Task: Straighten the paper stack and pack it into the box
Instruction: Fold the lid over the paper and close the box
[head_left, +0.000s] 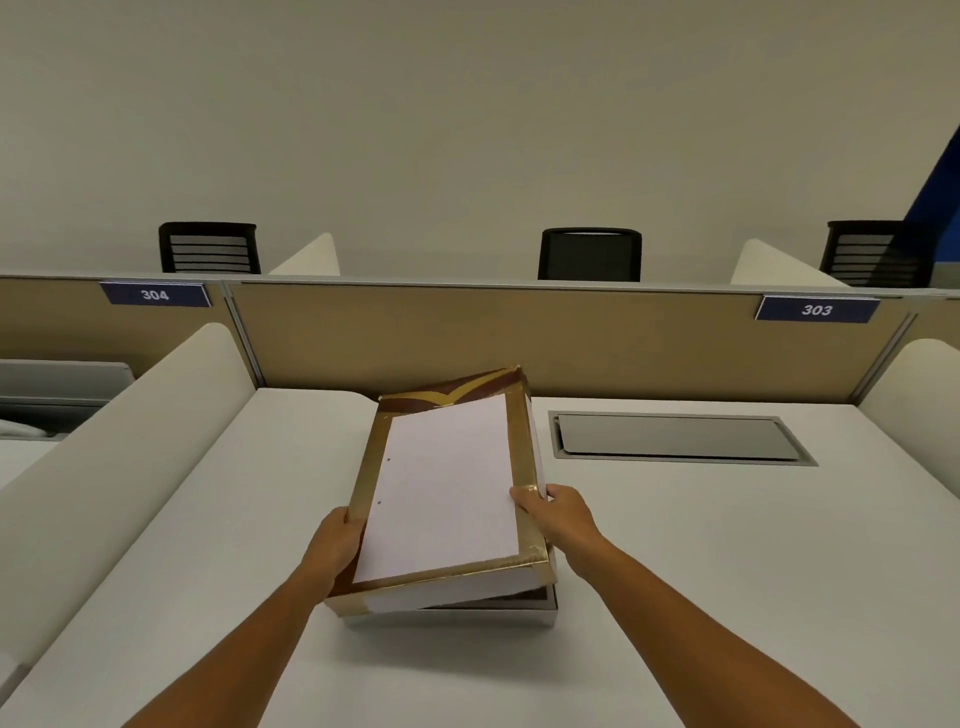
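A flat box lid (441, 478) with gold and brown taped edges and a white top face is held tilted over the desk, its left side higher. My left hand (337, 540) grips its left edge near the front corner. My right hand (561, 512) grips its right edge, thumb on the gold border. Under the lid lies the box base (524, 613), of which only the pale front rim shows at the right. The lid hides the inside of the base, so no separate paper stack can be made out.
The box rests on a white desk (701, 571). A grey cable hatch (680, 436) is set in the desk to the right of the box. A beige partition (519, 338) closes the back, and white rounded dividers (130, 441) flank both sides. Black chairs (589, 254) stand beyond.
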